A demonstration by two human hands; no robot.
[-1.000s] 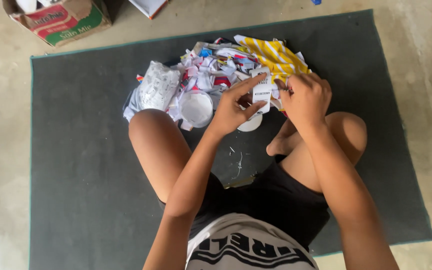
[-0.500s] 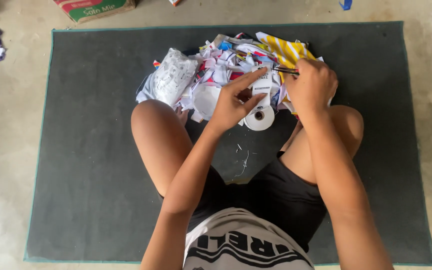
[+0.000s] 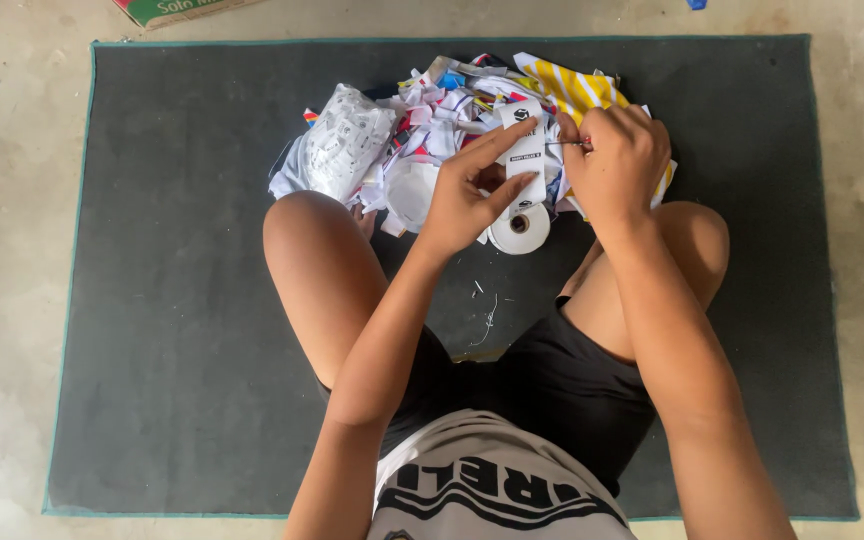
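Label strip [image 3: 525,150]: white, printed, pinched upright by left hand [image 3: 467,195].
Right hand [image 3: 617,160]: fingers closed on thin tool; keep strip taut.
Roll [image 3: 520,228]: below.

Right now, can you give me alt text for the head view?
A seated person's left hand holds a white label strip from a roll, the right hand beside it, above a scrap pile on a dark mat.
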